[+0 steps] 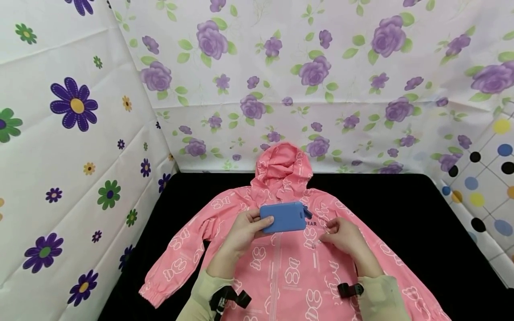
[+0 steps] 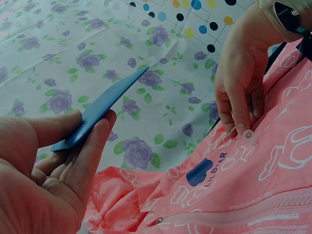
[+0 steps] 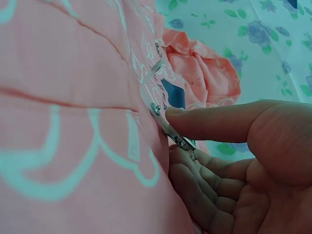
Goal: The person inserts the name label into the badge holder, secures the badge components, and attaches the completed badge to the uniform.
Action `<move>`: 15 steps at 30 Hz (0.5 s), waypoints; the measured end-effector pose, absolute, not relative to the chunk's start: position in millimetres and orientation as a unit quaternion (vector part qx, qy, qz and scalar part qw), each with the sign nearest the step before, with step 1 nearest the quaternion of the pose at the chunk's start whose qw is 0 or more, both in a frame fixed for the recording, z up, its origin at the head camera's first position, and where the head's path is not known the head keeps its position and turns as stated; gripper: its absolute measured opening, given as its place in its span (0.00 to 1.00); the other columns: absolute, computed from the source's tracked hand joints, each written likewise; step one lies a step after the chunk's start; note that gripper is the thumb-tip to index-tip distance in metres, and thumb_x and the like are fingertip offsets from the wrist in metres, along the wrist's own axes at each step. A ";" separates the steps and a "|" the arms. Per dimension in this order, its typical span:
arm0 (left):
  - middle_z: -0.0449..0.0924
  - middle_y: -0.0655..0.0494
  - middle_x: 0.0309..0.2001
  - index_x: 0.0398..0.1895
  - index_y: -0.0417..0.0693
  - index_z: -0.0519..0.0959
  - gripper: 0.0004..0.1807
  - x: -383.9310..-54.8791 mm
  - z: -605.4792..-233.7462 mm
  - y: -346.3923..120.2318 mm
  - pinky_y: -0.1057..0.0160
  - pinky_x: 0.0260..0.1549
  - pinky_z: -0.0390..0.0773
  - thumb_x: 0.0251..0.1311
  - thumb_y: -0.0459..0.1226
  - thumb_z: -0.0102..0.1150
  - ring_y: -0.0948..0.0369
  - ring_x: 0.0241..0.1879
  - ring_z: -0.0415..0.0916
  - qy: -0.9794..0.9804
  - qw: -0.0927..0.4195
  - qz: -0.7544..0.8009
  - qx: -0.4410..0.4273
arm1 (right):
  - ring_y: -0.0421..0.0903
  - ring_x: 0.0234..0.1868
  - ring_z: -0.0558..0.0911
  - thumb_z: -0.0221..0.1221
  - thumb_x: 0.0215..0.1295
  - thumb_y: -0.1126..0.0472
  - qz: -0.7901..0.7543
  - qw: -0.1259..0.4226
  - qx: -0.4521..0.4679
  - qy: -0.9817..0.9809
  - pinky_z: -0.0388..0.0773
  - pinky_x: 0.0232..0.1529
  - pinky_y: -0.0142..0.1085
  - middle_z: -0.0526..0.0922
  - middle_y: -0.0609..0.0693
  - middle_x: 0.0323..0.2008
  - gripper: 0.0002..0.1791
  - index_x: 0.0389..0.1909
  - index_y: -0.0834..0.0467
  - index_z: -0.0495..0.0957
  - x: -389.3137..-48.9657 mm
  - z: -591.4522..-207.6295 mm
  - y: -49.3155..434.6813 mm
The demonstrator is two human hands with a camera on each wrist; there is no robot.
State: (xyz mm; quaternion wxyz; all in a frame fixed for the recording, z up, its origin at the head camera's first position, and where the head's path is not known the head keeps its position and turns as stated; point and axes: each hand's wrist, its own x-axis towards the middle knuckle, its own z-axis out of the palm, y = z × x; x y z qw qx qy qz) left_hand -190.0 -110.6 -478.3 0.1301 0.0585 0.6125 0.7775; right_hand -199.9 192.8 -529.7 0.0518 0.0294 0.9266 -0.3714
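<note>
My left hand point(image 1: 246, 228) holds a flat blue card holder point(image 1: 283, 217) above the jacket, thumb on its face and fingers behind. In the left wrist view the holder point(image 2: 100, 109) appears nearly edge-on. A pink hooded jacket point(image 1: 265, 267) with white cartoon prints lies spread out, its hood at the far end. At its chest my right hand point(image 1: 344, 237) pinches a small metal badge clip point(image 3: 184, 142) on a clear strap with a round snap point(image 3: 155, 108). Whether the clip grips the fabric, I cannot tell.
The jacket lies on a black table surface point(image 1: 401, 200). White floral cloth point(image 1: 281, 80) stands behind, daisy-patterned cloth point(image 1: 72, 178) on the left and dotted cloth point(image 1: 478, 196) on the right. A zipper point(image 2: 243, 209) runs down the jacket's front.
</note>
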 end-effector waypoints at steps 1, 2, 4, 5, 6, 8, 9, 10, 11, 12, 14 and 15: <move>0.86 0.41 0.41 0.55 0.27 0.77 0.21 -189.9 -478.4 -110.8 0.58 0.41 0.85 0.63 0.32 0.66 0.56 0.38 0.86 0.613 0.130 0.777 0.059 | 0.44 0.29 0.77 0.76 0.48 0.51 -0.372 0.053 0.029 0.926 0.73 0.30 0.35 0.81 0.49 0.30 0.26 0.44 0.60 0.80 -199.8 -529.6 193.0; 0.86 0.41 0.41 0.55 0.27 0.77 0.21 -189.8 -478.3 -111.0 0.58 0.41 0.85 0.63 0.32 0.66 0.56 0.38 0.86 0.614 0.130 0.776 0.060 | 0.44 0.29 0.77 0.75 0.49 0.51 -0.372 0.053 0.030 0.926 0.73 0.31 0.35 0.81 0.49 0.30 0.25 0.44 0.60 0.80 -199.7 -529.8 193.4; 0.86 0.40 0.42 0.55 0.27 0.77 0.21 -189.2 -477.9 -111.4 0.58 0.42 0.85 0.63 0.32 0.66 0.56 0.38 0.86 0.614 0.130 0.776 0.062 | 0.44 0.28 0.77 0.75 0.50 0.51 -0.380 0.053 0.030 0.923 0.73 0.30 0.34 0.82 0.49 0.29 0.24 0.44 0.61 0.81 -199.8 -530.7 194.8; 0.86 0.40 0.42 0.55 0.27 0.77 0.21 -188.9 -477.7 -111.6 0.58 0.42 0.85 0.63 0.33 0.66 0.56 0.38 0.86 0.614 0.130 0.776 0.063 | 0.43 0.28 0.78 0.75 0.50 0.51 -0.387 0.054 0.034 0.920 0.74 0.29 0.34 0.82 0.49 0.29 0.24 0.43 0.61 0.81 -200.2 -531.3 195.6; 0.86 0.40 0.42 0.55 0.27 0.77 0.21 -188.6 -477.5 -111.8 0.58 0.42 0.85 0.63 0.33 0.66 0.56 0.38 0.86 0.614 0.129 0.776 0.062 | 0.43 0.28 0.79 0.74 0.52 0.52 -0.396 0.055 0.035 0.916 0.75 0.29 0.33 0.83 0.49 0.29 0.23 0.44 0.61 0.82 -200.7 -532.1 196.6; 0.86 0.41 0.42 0.55 0.27 0.77 0.21 -188.3 -477.2 -111.9 0.58 0.42 0.85 0.63 0.33 0.66 0.56 0.38 0.86 0.613 0.127 0.777 0.062 | 0.43 0.27 0.81 0.73 0.55 0.54 -0.422 0.056 0.042 0.904 0.76 0.27 0.33 0.84 0.49 0.29 0.22 0.45 0.63 0.82 -201.4 -533.1 198.4; 0.86 0.41 0.42 0.55 0.27 0.77 0.21 -188.1 -477.2 -112.0 0.58 0.42 0.85 0.63 0.33 0.66 0.56 0.38 0.86 0.613 0.126 0.778 0.062 | 0.43 0.27 0.81 0.72 0.57 0.54 -0.433 0.056 0.044 0.898 0.77 0.26 0.34 0.84 0.50 0.30 0.21 0.46 0.63 0.82 -201.9 -533.6 199.4; 0.86 0.41 0.42 0.55 0.27 0.77 0.21 -188.2 -477.2 -112.1 0.58 0.42 0.85 0.63 0.33 0.66 0.56 0.38 0.86 0.613 0.126 0.778 0.062 | 0.43 0.27 0.82 0.70 0.58 0.55 -0.446 0.058 0.047 0.892 0.77 0.25 0.34 0.85 0.50 0.30 0.20 0.46 0.64 0.81 -202.2 -534.1 200.3; 0.86 0.41 0.42 0.55 0.27 0.77 0.21 -188.1 -477.4 -112.3 0.58 0.42 0.85 0.63 0.33 0.66 0.56 0.38 0.86 0.613 0.124 0.778 0.063 | 0.43 0.27 0.83 0.70 0.60 0.55 -0.458 0.061 0.053 0.885 0.77 0.24 0.34 0.85 0.50 0.31 0.19 0.47 0.64 0.81 -202.7 -534.5 201.2; 0.86 0.41 0.42 0.55 0.28 0.77 0.21 -188.1 -477.5 -112.3 0.58 0.42 0.85 0.63 0.33 0.66 0.56 0.39 0.86 0.613 0.123 0.778 0.063 | 0.43 0.28 0.83 0.68 0.62 0.55 -0.467 0.065 0.054 0.880 0.78 0.24 0.35 0.85 0.51 0.32 0.19 0.47 0.64 0.81 -202.9 -534.7 202.0; 0.86 0.41 0.42 0.55 0.28 0.77 0.22 -188.0 -477.6 -112.5 0.58 0.42 0.85 0.62 0.33 0.66 0.56 0.39 0.86 0.614 0.123 0.777 0.065 | 0.44 0.29 0.83 0.67 0.63 0.54 -0.482 0.073 0.063 0.871 0.78 0.24 0.35 0.85 0.51 0.32 0.19 0.47 0.63 0.81 -203.2 -535.0 203.2; 0.86 0.41 0.42 0.56 0.28 0.77 0.22 -188.1 -477.6 -112.5 0.58 0.42 0.85 0.62 0.34 0.66 0.56 0.39 0.86 0.613 0.122 0.777 0.065 | 0.44 0.30 0.83 0.67 0.63 0.54 -0.489 0.076 0.067 0.866 0.77 0.24 0.36 0.85 0.51 0.32 0.18 0.47 0.63 0.81 -203.5 -535.2 204.0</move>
